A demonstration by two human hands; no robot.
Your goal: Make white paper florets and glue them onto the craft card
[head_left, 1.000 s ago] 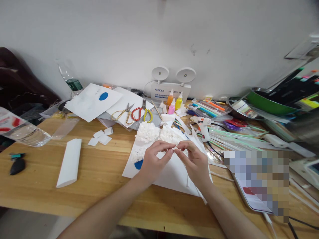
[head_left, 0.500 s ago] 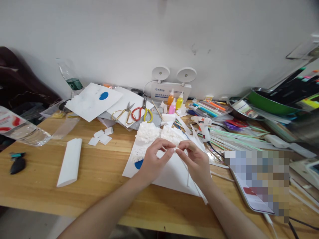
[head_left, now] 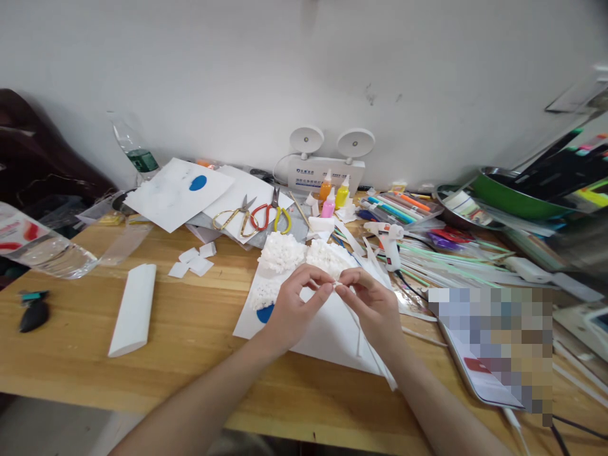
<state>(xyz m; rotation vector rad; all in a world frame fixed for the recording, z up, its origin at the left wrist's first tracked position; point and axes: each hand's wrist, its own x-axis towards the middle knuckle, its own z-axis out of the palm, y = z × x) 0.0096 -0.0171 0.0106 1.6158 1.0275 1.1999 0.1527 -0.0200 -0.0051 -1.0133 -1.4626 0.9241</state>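
My left hand (head_left: 300,303) and my right hand (head_left: 374,305) meet over a white sheet (head_left: 323,345), thumbs and forefingers pinched together. Between the fingertips is a small piece of a thin white strip (head_left: 359,342), whose tail seems to hang below my right hand. Most of the held part is hidden by the fingers. Just beyond the hands, white frilly clusters (head_left: 282,251) rest on the sheet, close to a blue spot (head_left: 264,313) at its left side.
Gold-handled scissors (head_left: 235,215) and red-and-yellow-handled pliers (head_left: 272,215) lie behind. A glue gun (head_left: 387,240) stands right of the clusters, near paint bottles (head_left: 327,206). A phone (head_left: 475,361) is at right; a folded white paper roll (head_left: 133,310) and small white squares (head_left: 192,261) are left.
Almost nothing differs. The fingertips have shifted very slightly around the small white piece, and both hands stay in the same place.
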